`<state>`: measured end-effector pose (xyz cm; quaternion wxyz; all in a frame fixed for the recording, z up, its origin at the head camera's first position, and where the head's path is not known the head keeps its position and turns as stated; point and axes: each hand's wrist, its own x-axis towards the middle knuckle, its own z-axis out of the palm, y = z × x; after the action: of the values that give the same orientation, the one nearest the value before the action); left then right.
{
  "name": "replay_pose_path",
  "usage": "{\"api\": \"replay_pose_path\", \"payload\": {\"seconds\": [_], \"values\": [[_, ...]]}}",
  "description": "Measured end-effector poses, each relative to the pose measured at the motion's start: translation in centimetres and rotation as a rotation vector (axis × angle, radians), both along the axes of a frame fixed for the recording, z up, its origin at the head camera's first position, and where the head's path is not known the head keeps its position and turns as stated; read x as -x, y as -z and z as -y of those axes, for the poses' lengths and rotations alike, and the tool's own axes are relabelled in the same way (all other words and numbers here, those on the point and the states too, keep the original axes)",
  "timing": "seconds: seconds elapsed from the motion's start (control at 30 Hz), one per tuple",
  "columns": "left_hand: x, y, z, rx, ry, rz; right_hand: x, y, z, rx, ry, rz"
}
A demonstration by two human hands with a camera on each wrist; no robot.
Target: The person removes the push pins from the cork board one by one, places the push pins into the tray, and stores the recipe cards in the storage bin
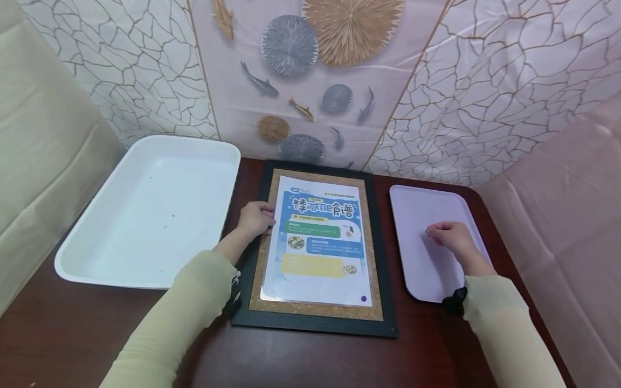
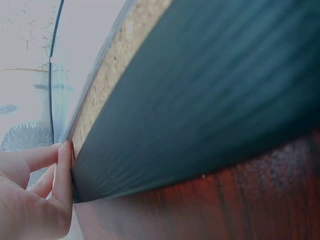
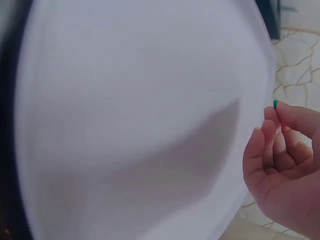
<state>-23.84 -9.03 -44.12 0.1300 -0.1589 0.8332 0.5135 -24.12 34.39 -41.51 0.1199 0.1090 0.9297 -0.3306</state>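
A laminated printed sheet (image 1: 303,291) with a blue heading area lies on a cork board (image 1: 269,305) in a dark frame. At the sheet's left edge, my left hand (image 1: 254,218) pinches the margin with thumb and fingertips, also seen by the left wrist camera. A purple round thumbtack (image 1: 363,298) sits at the sheet's lower right corner. Over the lavender tray, my right hand (image 1: 453,241) pinches a tiny green thumbtack (image 3: 275,103) between thumb and forefinger; just its edge shows, and the other fingers curl.
The lavender tray (image 1: 422,280) lies right of the board. A large white tray (image 1: 131,231) with a few dark specks stands to the left. Behind, a patterned cloth (image 1: 320,129) hangs close to the board's far edge. Pale padded walls (image 1: 558,215) flank the dark wooden table (image 1: 291,361).
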Motion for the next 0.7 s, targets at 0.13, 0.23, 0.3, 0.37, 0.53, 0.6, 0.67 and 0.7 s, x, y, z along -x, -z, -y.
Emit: {"api": "replay_pose_path", "payload": {"seconds": [0.13, 0.23, 0.3, 0.37, 0.53, 0.6, 0.67, 0.7], "values": [[0.0, 0.0, 0.0, -0.001, -0.001, 0.001, 0.2, 0.9, -0.7, -0.008, 0.017, 0.023], [0.1, 0.1, 0.0, -0.001, -0.001, 0.0, 0.4, 1.5, -1.1, 0.006, 0.032, 0.033], [0.1, 0.1, 0.0, 0.0, 0.0, -0.004, 0.4, 1.7, -1.4, 0.005, 0.041, 0.042], [0.0, 0.1, 0.0, 0.0, 0.002, -0.009, 0.4, 2.0, -1.5, 0.006, 0.045, 0.048], [0.1, 0.2, 0.0, 0.001, 0.004, -0.014, 0.4, 2.3, -1.7, -0.004, 0.039, 0.049], [0.1, 0.2, 0.0, 0.001, 0.003, -0.014, 0.5, 2.3, -1.6, -0.001, 0.036, 0.047], [0.1, 0.2, 0.0, 0.0, 0.003, -0.014, 0.5, 2.2, -1.5, -0.003, 0.032, 0.047], [0.0, 0.2, 0.0, 0.0, 0.003, -0.014, 0.5, 2.1, -1.5, -0.009, 0.033, 0.047]]}}
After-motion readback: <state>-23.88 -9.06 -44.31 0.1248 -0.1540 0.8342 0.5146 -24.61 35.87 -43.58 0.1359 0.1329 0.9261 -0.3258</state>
